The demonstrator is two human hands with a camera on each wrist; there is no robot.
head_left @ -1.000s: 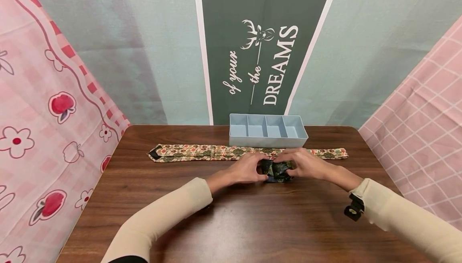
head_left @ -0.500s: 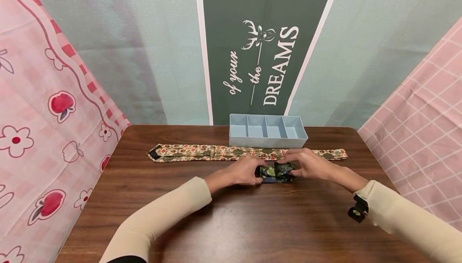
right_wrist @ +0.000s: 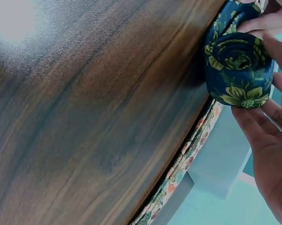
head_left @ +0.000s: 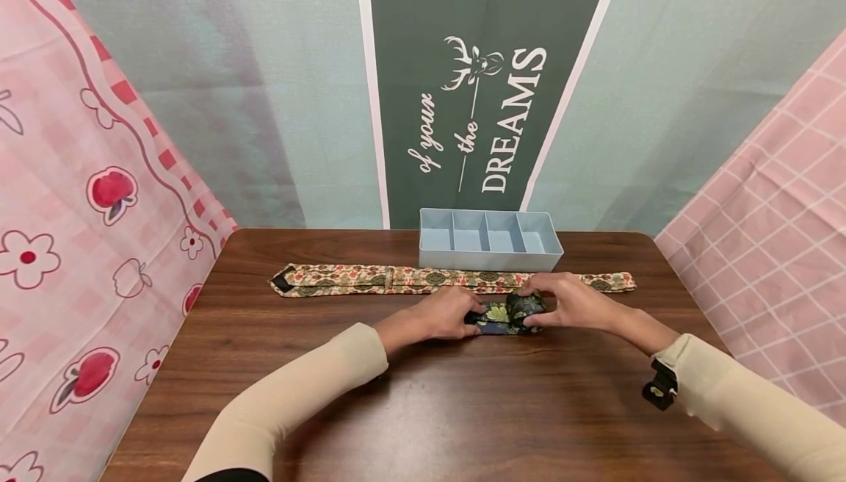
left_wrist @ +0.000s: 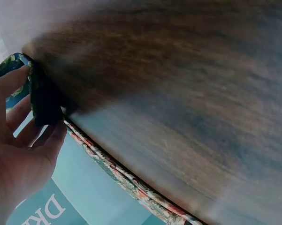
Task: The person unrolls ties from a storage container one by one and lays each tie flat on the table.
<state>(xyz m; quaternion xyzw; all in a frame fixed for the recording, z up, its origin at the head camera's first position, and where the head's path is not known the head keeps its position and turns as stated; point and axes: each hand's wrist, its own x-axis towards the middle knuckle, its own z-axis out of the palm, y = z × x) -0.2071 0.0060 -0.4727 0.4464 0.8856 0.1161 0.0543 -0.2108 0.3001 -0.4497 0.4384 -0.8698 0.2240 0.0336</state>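
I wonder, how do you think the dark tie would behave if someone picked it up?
The dark tie would probably be floppy, as its unrolled part looks like soft, creased cloth. It might unwind if the right hand let go, since no band shows around it. It is probably light, being just fabric wound on itself.

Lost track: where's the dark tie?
In the head view, the dark tie is right of centre, between left hand and right hand, in front of the cream tie.
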